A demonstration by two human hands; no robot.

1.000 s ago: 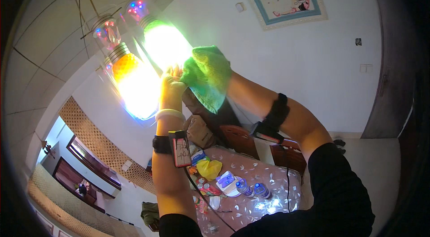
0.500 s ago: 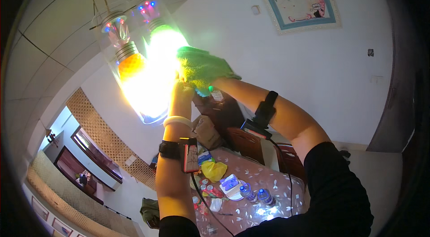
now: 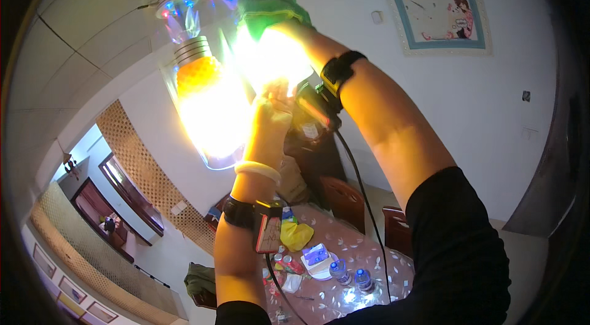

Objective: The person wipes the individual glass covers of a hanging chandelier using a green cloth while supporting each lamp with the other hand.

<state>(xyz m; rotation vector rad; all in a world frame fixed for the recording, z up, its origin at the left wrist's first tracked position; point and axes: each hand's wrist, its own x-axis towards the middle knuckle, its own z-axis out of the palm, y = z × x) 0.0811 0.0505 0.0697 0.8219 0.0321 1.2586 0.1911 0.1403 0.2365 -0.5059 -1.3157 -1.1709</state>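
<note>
Two lit pendant lamps with clear glass shades hang at the upper left. The left lamp [image 3: 198,73] shows an orange patterned band and a glaring lower part. Beside it, the right lamp [image 3: 270,58] is almost washed out by its own light. My right hand [image 3: 287,31] is closed on a green cloth [image 3: 270,2], pressed against the upper part of the right lamp's shade. Below, my left hand [image 3: 275,104] has its fingers curled at the bottom of the same shade, steadying it; glare blurs the fingertips.
Under my arms stands a table [image 3: 369,251] with a patterned cover, bearing a yellow bag [image 3: 296,236], two water bottles [image 3: 363,279], cans and a white-and-blue pack. Wooden chairs [image 3: 342,202] stand along it. A framed picture [image 3: 439,15] hangs on the wall.
My right hand has slid the green cloth from the shade's lower part up to near its top. The left hand stays at the shade's bottom. The view has shifted slightly.
</note>
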